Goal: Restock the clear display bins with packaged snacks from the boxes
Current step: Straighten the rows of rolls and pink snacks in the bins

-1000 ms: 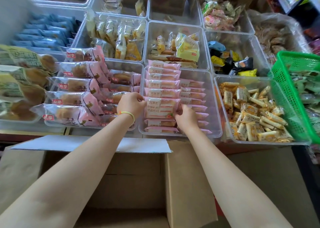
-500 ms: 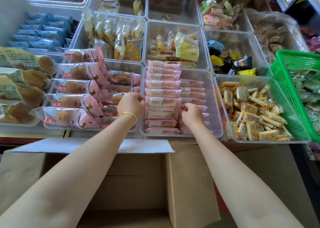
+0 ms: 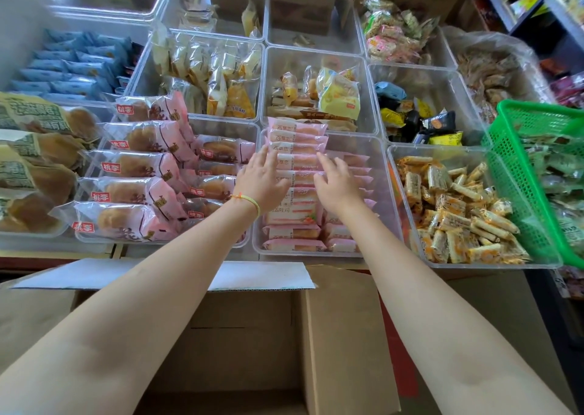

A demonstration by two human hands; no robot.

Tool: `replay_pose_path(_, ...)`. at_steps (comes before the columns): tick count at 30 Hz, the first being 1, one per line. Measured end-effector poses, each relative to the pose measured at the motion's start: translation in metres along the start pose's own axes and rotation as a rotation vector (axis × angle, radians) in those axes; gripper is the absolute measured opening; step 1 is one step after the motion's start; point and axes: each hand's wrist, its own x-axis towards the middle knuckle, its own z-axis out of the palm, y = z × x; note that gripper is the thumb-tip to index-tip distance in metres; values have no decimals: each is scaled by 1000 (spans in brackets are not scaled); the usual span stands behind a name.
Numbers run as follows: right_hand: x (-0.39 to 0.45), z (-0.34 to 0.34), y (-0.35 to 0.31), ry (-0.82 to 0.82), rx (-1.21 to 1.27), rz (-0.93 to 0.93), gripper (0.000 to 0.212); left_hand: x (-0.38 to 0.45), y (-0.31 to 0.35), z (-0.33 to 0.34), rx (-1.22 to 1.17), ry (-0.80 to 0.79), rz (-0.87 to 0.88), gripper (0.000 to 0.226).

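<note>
Head view: left hand (image 3: 264, 179) & right hand (image 3: 336, 184), fingers flat, press pink snack packs (image 3: 297, 149) in clear bin (image 3: 384, 193). Risk: uneven pressure topples the standing row.

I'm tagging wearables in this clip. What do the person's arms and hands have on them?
Both forearms are bare, with no sleeves in view. The left hand has a thin yellow-green string bracelet with a touch of orange around its wrist. The right hand and its wrist carry nothing: no gloves, rings or watch show on either hand.
</note>
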Motion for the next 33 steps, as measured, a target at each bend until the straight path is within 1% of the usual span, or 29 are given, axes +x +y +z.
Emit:
replay_pose_path(4,-1,2,3,-9,75,18,50,0,-6,-1,13,-8,21,76)
replay_pose_path(6,1,1,2,31,130,25,50,0,-8,-4,-17,19,32,75)
replay_pose_path(8,6,-3,-3,94,143,-23,53,5,-10,-6,-33,47,42,76)
replay_pose_path(10,15,-5,-7,75,113,-70,57,12,-10,-8,13,52,70,76)
replay_pose_path(11,20,-6,-7,45,118,-63,58,16,-10,-8,48,43,81,76)
replay_pose_path(13,29,-8,-7,12,191,0,56,23,-11,-9,95,30,76,75)
replay_pose_path(16,36,-12,-9,48,357,112,52,26,-13,-9,81,66,62,73)
replay_pose_path(19,46,-17,-12,26,518,205,49,29,-11,-9,-20,79,43,71)
replay_pose_path(21,54,-17,-19,15,579,219,42,32,-9,-10,-128,56,26,70)
replay_pose_path(23,58,-16,-27,3,585,186,37,33,-8,-10,-194,69,22,69)
replay_pose_path(25,59,-16,-33,-24,587,155,45,32,-7,-11,-222,110,11,65)
replay_pose_path(27,61,-16,-34,-29,551,127,41,32,-7,-12,-234,141,-2,63)
replay_pose_path(30,68,-17,-29,-38,524,146,38,36,-8,-13,-225,167,1,62)
replay_pose_path(33,72,-16,-24,-17,521,207,31,48,-9,-14,-136,161,2,65)
